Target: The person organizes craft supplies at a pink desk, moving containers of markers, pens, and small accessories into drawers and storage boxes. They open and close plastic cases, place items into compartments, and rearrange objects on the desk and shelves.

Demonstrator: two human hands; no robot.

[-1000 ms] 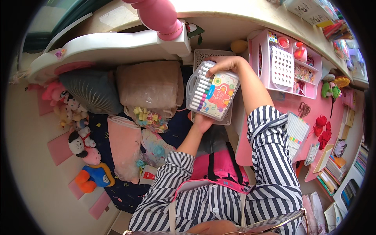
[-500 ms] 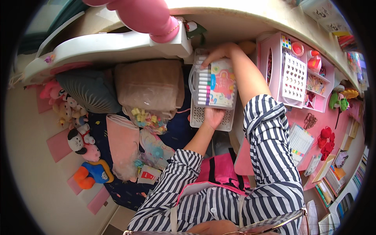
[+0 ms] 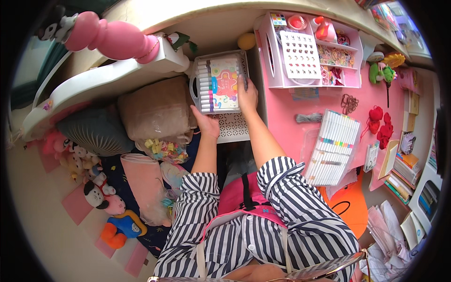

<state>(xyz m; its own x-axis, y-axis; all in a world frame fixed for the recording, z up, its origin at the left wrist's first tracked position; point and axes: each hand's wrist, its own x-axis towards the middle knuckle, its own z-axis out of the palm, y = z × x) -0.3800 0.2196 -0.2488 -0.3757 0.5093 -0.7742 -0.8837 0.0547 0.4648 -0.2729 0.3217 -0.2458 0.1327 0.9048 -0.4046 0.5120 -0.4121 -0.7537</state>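
Observation:
A clear plastic case of marker pens (image 3: 223,83) with a colourful printed front sits over a white perforated basket (image 3: 233,128), its carry handle toward the left. My left hand (image 3: 206,123) grips the case at its near left corner, thumb up along the edge; its other fingers are partly hidden under the case. My right hand (image 3: 247,96) is closed round the right side, fingers pointing away from me. Left of the case is a brown folded fabric bundle (image 3: 152,105) in plastic.
To the right, a pink desk (image 3: 286,105) bears a pink-and-white organizer (image 3: 312,51), a second tray of pens (image 3: 332,148) and a coil of grey cord (image 3: 308,117). A pink bedpost (image 3: 112,37) rises at the far left. Plush toys (image 3: 101,192) line the left wall.
My right hand has gone from the far edge of the marker case to its right side. My left hand has shifted to the near left corner. The view has turned toward the desk.

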